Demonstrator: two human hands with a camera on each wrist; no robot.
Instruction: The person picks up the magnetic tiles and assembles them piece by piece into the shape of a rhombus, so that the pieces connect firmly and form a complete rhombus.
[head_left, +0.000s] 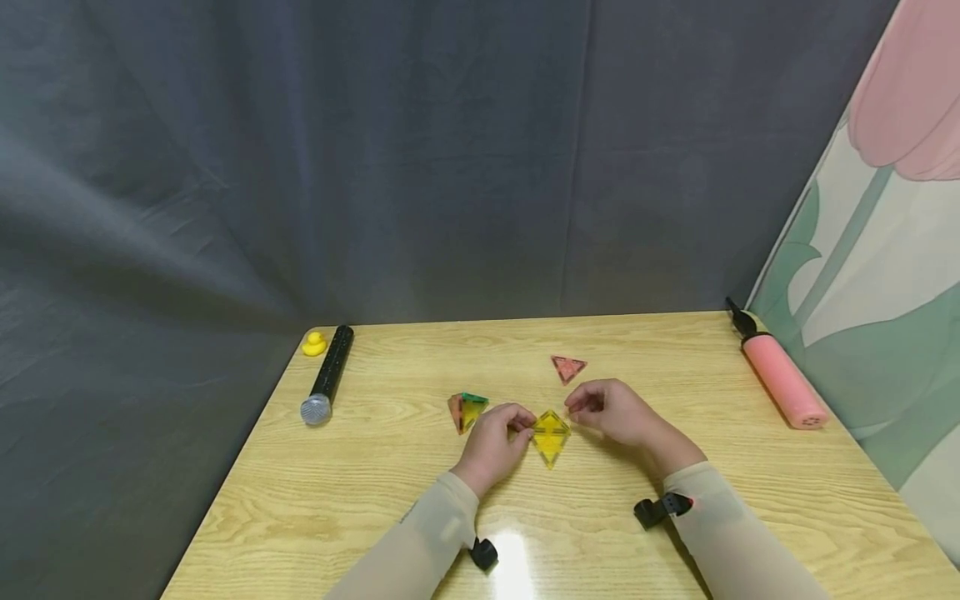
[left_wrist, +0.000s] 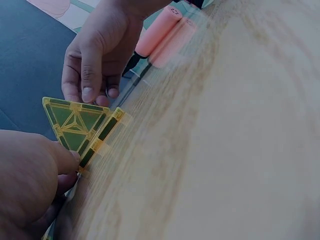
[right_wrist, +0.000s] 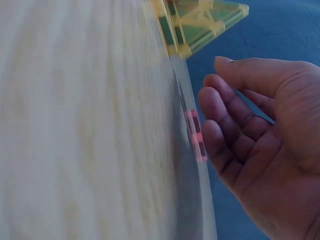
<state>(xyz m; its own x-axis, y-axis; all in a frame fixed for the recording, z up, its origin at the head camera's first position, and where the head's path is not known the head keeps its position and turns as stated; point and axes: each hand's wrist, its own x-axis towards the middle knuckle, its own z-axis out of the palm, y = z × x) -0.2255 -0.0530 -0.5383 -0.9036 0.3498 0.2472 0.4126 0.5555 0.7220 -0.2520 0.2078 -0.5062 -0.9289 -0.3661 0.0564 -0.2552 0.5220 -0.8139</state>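
Observation:
Two yellow triangular magnetic tiles meet along an edge: one flat tile [head_left: 551, 450] lies on the table, and the other tile [left_wrist: 75, 122] stands tilted up from it. My left hand [head_left: 491, 446] pinches a lower corner of the raised tile, thumb in front; its other fingers are partly hidden. Just right of the tiles is my right hand [head_left: 615, 410], its fingers loosely bent with nothing between them; a small gap parts it from the tiles in the right wrist view. Beyond it lies a pink triangular tile [head_left: 568, 368].
Left of my left hand stands a small cluster of orange, green and yellow tiles [head_left: 467, 411]. A black microphone [head_left: 328, 375] and a yellow rubber duck [head_left: 314, 343] sit at the table's left edge. A pink hand pump [head_left: 783, 379] lies on the right. Dark cloth [head_left: 450, 167] hangs behind.

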